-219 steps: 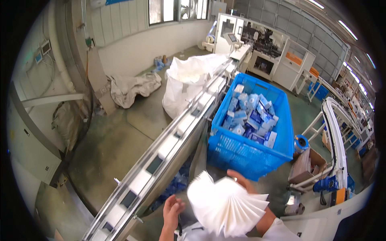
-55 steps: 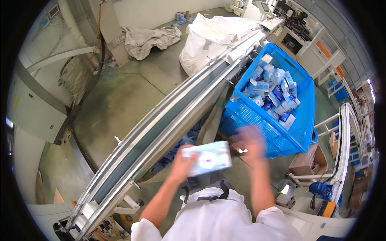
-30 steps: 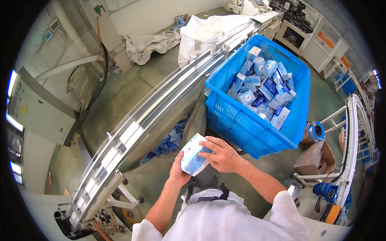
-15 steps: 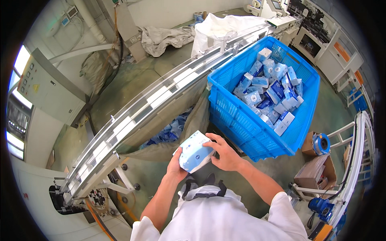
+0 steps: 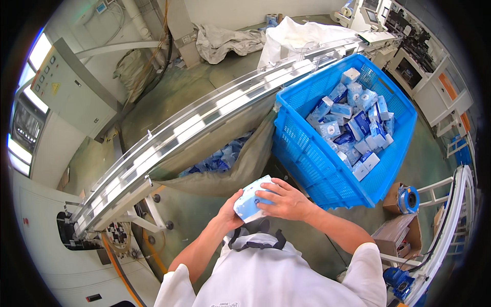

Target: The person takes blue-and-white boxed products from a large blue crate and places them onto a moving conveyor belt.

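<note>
- I see one blue-and-white film-wrapped tissue pack (image 5: 251, 203), tilted, held out before the wearer's chest and apart from the blue perforated crate (image 5: 309, 158).
- The left hand (image 5: 231, 212) is partly closed on the pack's left side, thumb along the upper edge; I can't tell how far its other fingers reach underneath.
- The right hand (image 5: 287, 200) lies with fingers slightly spread and gently bent, flat over the face on its side, touching rather than gripping hard.
- I'd judge the pack light and squashy: folded paper that gives under a squeeze, with thin film likely to be slick and easy to crease or tear.
- For a sure hold I'd take opposite sides with broad finger contact, a palm supporting below, and keep pinching fingertips off the wrapper.
- Similar tissue packs (image 5: 353, 123) lie jumbled in the crate at the right; white blocks (image 5: 189, 128) line the conveyor (image 5: 128, 193) at the left.
</note>
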The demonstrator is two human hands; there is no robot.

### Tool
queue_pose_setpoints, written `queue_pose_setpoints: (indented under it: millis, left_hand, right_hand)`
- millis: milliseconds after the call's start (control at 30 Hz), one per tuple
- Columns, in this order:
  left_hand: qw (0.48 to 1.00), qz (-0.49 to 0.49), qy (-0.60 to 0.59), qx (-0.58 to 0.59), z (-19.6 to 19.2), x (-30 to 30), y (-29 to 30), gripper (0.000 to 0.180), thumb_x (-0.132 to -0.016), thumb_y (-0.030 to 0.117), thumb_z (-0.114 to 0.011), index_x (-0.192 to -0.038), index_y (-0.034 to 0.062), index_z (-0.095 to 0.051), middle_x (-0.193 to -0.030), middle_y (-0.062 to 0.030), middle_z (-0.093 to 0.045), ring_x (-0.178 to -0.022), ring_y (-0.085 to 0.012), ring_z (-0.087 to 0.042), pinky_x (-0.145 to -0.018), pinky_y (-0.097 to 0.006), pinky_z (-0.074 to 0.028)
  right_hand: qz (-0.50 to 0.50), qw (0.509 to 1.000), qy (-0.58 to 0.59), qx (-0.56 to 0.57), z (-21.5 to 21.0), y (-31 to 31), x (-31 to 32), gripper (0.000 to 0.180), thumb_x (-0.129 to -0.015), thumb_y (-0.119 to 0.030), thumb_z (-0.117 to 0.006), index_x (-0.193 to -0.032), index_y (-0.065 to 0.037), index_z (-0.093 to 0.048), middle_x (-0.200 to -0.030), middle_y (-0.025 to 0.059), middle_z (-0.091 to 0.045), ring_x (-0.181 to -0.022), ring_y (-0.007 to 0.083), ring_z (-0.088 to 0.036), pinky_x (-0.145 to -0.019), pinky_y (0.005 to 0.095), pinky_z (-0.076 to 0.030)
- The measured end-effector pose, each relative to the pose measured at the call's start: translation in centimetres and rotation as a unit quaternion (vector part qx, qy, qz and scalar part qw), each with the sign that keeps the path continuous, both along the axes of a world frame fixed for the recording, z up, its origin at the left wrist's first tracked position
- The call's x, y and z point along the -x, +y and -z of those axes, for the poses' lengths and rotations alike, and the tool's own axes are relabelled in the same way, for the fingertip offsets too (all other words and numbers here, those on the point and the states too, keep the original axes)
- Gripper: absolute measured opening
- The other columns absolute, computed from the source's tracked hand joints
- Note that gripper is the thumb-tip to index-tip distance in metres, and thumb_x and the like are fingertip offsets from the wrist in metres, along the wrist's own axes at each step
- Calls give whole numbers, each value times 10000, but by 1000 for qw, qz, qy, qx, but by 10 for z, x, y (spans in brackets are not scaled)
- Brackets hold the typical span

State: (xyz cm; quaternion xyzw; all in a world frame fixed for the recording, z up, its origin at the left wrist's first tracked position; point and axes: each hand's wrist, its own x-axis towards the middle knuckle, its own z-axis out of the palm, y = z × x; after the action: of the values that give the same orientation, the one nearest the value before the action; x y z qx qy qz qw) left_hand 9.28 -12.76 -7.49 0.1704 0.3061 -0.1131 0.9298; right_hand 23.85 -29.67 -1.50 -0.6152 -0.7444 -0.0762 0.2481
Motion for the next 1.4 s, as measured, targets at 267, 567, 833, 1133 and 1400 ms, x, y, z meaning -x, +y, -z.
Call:
queue_pose_setpoints:
  millis: [267, 567, 833, 1133, 1400]
  left_hand:
    - [995, 18, 98, -1, -20, 5, -6, 520, -986, 479, -354, -1290, 87, -506, -1225, -79, -584, -1128, -250, -566, -951, -410, -470]
    - [996, 11, 59, -69, 12, 30, -8, 422, -968, 265, -499, -1317, 32, -459, -1296, -118, -543, -1158, -276, -555, -1001, -429, -447]
    - [990, 106, -94, 7, 24, 67, -34, 586, -868, 244, -668, -1340, -10, -430, -1282, -121, -549, -1174, -229, -542, -996, -376, -445]
    - [964, 160, -201, -70, -17, 50, -20, 723, -746, 283, -795, -1304, -39, -466, -1246, -88, -562, -1158, -201, -526, -985, -332, -417]
    - [890, 234, -226, -321, -40, 36, 41, 807, -613, 197, -884, -1282, -18, -487, -1228, -129, -547, -1226, -215, -447, -1036, -343, -341]
  right_hand:
    - [-24, 998, -53, -27, 11, 5, -2, 194, -724, -151, -610, -905, -82, -618, -950, 47, -597, -943, 213, -581, -865, 359, -461]
    - [89, 994, 44, 34, 24, 8, 15, 74, -779, -77, -565, -842, -38, -557, -779, 113, -549, -733, 278, -566, -641, 390, -443]
    - [364, 724, 578, 93, 152, 5, 8, 161, -905, -157, -558, -872, -5, -601, -762, 104, -635, -705, 202, -615, -621, 355, -478]
    - [284, 684, 665, 96, 165, 63, 32, 147, -922, -154, -532, -886, -19, -577, -732, 52, -570, -648, 119, -592, -520, 288, -473]
    - [370, 717, 570, 155, 206, 73, 70, 214, -857, -199, -578, -934, -7, -633, -870, 177, -665, -823, 308, -651, -726, 386, -500]
